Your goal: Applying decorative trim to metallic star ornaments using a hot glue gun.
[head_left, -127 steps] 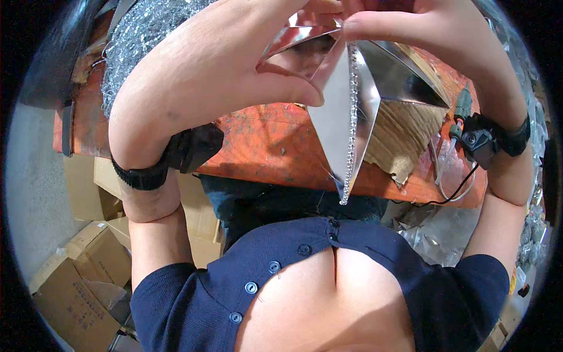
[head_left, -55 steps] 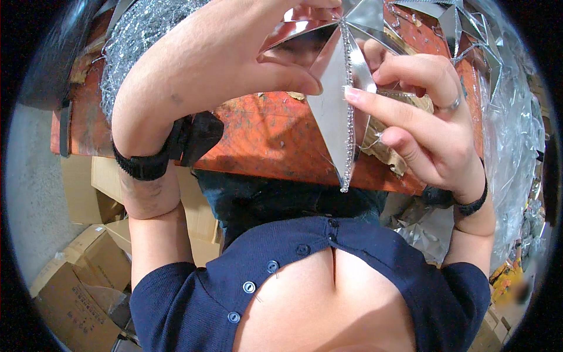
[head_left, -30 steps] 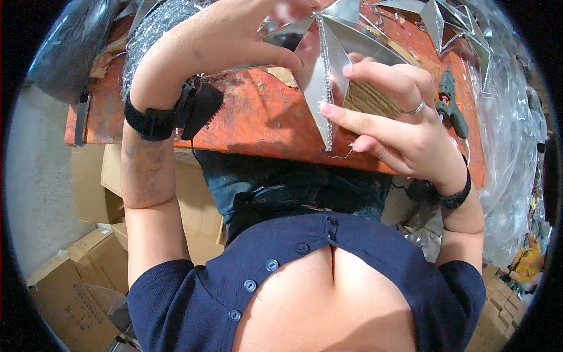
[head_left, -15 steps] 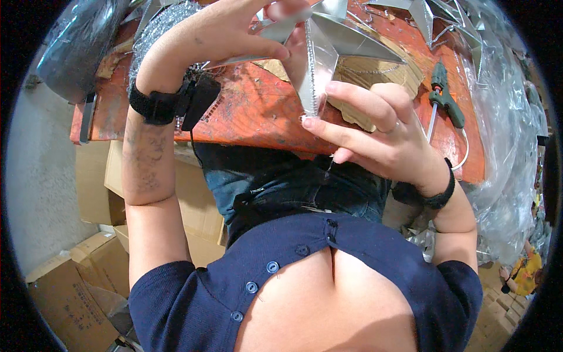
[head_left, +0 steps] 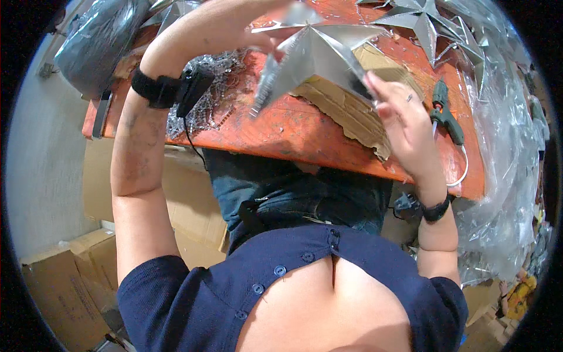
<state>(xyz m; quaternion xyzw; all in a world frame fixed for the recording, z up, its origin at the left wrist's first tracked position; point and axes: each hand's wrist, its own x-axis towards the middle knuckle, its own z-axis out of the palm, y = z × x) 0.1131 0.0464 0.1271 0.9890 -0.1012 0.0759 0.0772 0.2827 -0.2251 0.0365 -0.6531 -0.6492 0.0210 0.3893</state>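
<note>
A shiny silver star (head_left: pixel 311 56) with folded, pointed arms is held above the orange-red table. My left hand (head_left: pixel 258 38) is closed at the star's upper left; part of it is blurred and runs to the picture's top edge. My right hand (head_left: pixel 404 117) pinches the tip of the star's lower right arm between thumb and fingers. Beaded trim shows along the edge of the star's lower left arm. Beneath the star lies a torn piece of brown cardboard (head_left: pixel 352 117). To the right of my right hand rests a green glue gun (head_left: pixel 444 111) with a white cord.
Clear beaded strands (head_left: pixel 202 100) are heaped under my left wrist. More silver stars (head_left: pixel 423 24) lie at the far right of the table (head_left: pixel 264 138). Clear plastic sheeting (head_left: pixel 498 217) hangs along the right side. A wrapped grey bundle (head_left: pixel 97 50) sits far left; cardboard boxes (head_left: pixel 64 293) stand lower left.
The star has been turned, and a different arm now points toward my right hand. My right hand has moved right to that arm's tip. More of the beaded heap shows.
</note>
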